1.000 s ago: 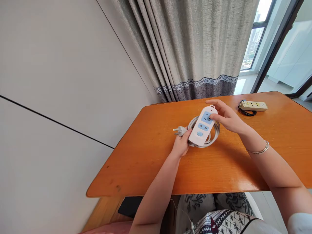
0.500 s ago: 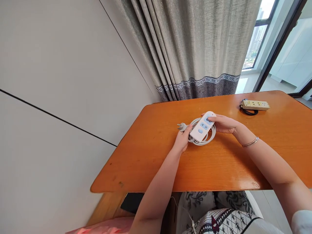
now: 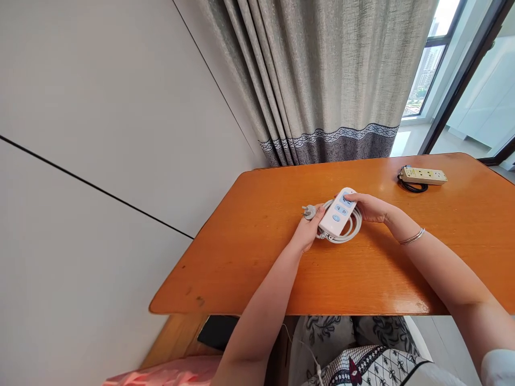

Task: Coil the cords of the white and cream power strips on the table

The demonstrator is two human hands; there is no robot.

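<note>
Both my hands hold a white power strip (image 3: 333,221) with light-blue socket faces, tilted with its far end to the right. My left hand (image 3: 308,231) is closed round its near left side and the coiled white cord (image 3: 349,234) under it. The cord's grey-white plug (image 3: 309,212) sticks out to the left past my left thumb, prongs outward. My right hand (image 3: 369,207) grips the strip's far right end, thumb on top by the upper socket and fingers mostly hidden beneath.
The strip is held over an orange-brown wooden table (image 3: 241,257). At its back right lies a cream power strip (image 3: 424,175) with a black cord (image 3: 413,187). A grey curtain (image 3: 333,80) hangs behind the table, and a pale panelled wall (image 3: 100,96) stands on the left.
The power strip, cord and plug have shifted slightly right, together with my left hand. My right hand keeps its grip at the far end.
</note>
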